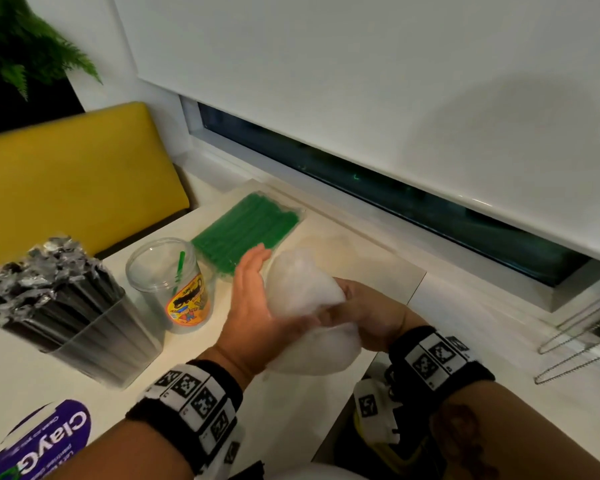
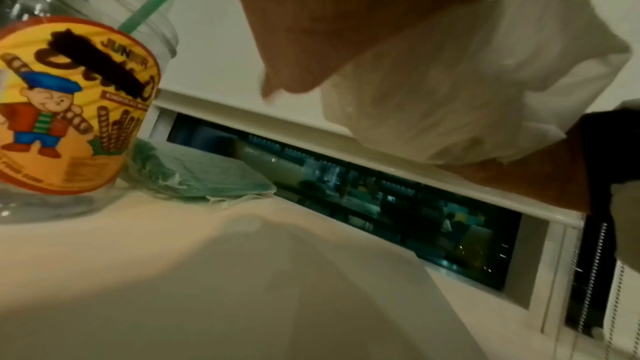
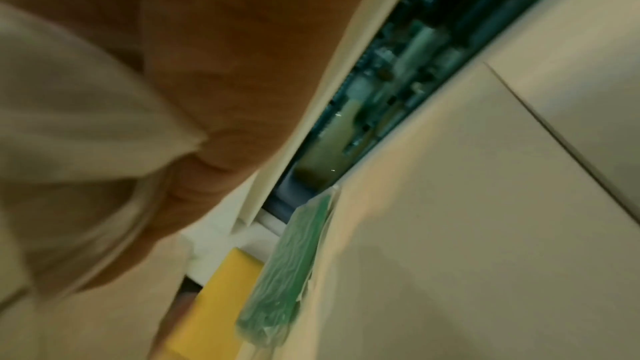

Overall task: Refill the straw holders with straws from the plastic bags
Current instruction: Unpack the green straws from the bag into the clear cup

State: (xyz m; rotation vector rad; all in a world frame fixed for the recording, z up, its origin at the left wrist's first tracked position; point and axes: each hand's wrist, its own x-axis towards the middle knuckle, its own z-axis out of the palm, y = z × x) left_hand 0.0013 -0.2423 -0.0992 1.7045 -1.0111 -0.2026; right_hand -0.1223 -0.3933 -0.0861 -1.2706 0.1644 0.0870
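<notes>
An empty, crumpled whitish plastic bag [image 1: 302,289] is held above the table between both hands. My left hand [image 1: 253,289] lies flat against its left side with straight fingers. My right hand [image 1: 361,317] grips the bag's lower right part with curled fingers. In the wrist views the bag [image 2: 433,92] [image 3: 69,119] bulges beside each palm. A sealed bag of green straws [image 1: 246,230] lies beyond the hands near the window. A clear jar [image 1: 174,282] with a yellow label holds one green straw [image 1: 180,265]. A clear square holder [image 1: 84,334] is packed with black wrapped straws.
A yellow seat back [image 1: 77,185] stands behind the table's left end, with a fern [image 1: 25,46] above it. A lowered white blind [image 1: 361,81] and its bead chain [image 1: 586,348] are on the right. A tub with a purple label [image 1: 42,441] sits at the near left.
</notes>
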